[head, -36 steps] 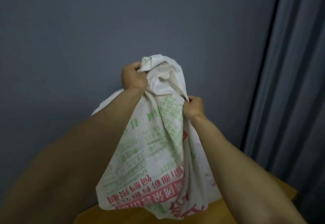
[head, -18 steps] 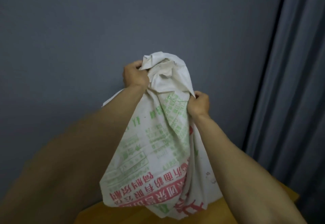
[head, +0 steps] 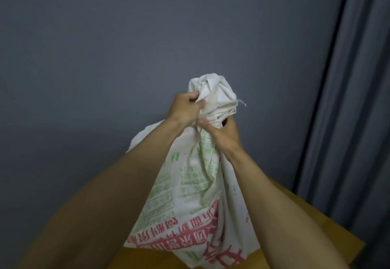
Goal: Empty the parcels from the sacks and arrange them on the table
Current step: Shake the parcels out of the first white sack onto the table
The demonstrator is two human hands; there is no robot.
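Right hand [head: 226,136] now beside left hand [head: 185,110]; sack [head: 190,194] vertical, bunched end up

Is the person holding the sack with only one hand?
No, the left hand and the right hand both grip the bunched top of the white printed sack.

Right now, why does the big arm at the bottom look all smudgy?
Head view: the left forearm is closest to the lens, so it looks soft and oversized; the sack print farther off is sharper; the light is dim and even, no glare.
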